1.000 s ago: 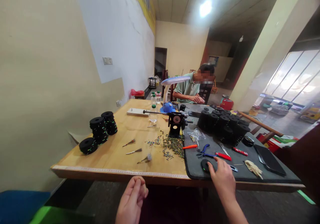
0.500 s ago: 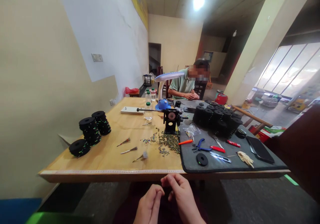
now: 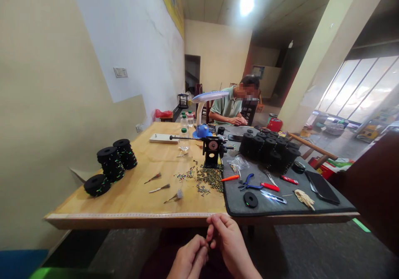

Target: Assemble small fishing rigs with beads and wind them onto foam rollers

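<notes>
Low in the view, just in front of the table edge, my left hand (image 3: 190,257) is closed with thumb and fingers pressed together. Beside it my right hand (image 3: 230,241) pinches with thumb and forefinger, its tips at the table's front edge. The two hands nearly touch; whatever lies between their fingers is too small to make out. Beyond them on the wooden table (image 3: 124,200) lie a pile of small brass-coloured pieces (image 3: 212,177), some coloured beads (image 3: 186,174) and several small brushes (image 3: 174,197). A black hand-cranked winder (image 3: 213,152) stands behind the pile.
Black foam spools (image 3: 110,162) stand at the left, and more spools (image 3: 269,146) crowd the grey mat (image 3: 237,206). Blue pliers (image 3: 249,182), a red-handled tool (image 3: 269,186) and a phone (image 3: 324,187) lie there too. Behind a desk lamp (image 3: 204,130) sits another person (image 3: 227,106).
My right hand has risen slightly, its fingertips now at the table edge. My left hand has shifted a little down and right, its fingers still pressed together. The view has moved slightly.
</notes>
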The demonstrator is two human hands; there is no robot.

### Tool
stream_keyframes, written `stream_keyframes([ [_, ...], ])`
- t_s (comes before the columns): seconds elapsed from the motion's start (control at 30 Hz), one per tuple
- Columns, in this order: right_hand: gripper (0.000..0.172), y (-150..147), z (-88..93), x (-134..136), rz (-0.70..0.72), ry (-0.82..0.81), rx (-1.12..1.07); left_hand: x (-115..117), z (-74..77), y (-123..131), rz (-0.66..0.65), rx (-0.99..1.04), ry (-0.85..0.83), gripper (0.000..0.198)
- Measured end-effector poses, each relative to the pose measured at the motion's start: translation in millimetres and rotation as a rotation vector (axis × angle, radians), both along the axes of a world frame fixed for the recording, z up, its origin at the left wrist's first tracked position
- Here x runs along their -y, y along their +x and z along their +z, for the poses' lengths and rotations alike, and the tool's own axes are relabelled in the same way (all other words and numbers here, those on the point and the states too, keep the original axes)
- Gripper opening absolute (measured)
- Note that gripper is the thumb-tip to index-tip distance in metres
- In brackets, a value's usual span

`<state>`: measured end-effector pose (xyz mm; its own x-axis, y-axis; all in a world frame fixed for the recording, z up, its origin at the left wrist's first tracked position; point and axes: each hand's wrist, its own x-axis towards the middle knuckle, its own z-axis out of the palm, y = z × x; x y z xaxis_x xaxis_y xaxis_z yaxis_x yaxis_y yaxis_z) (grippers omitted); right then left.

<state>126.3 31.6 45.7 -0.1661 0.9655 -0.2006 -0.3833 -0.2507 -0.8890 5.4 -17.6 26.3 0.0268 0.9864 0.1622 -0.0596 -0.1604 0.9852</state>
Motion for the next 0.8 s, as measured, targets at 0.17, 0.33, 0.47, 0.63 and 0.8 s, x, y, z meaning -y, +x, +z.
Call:
stream_keyframes([
  [0.17,0.041,1,-9.9,6,0.067,0.105,0.321,-10,16.3,-20,0.193,0.029,-0.037,0.012],
  [0.33,0.036,-2,-17.6,14,0.144,0.285,0.564,-23,17.2,-24,0.083,-0.021,-0.127,0.015],
  [0.47,0.038,-3,-23.8,15,0.185,0.417,0.682,-29,7.8,-19,0.059,-0.02,-0.153,0.017],
  [0.63,0.031,-5,-36.8,10,0.241,0.329,0.562,-28,-2.0,-27,0.132,-0.095,-0.113,0.018],
  [0.8,0.036,-8,-50.1,9,0.303,0.314,0.527,-24,-2.1,-30,0.117,-0.165,-0.114,0.015],
])
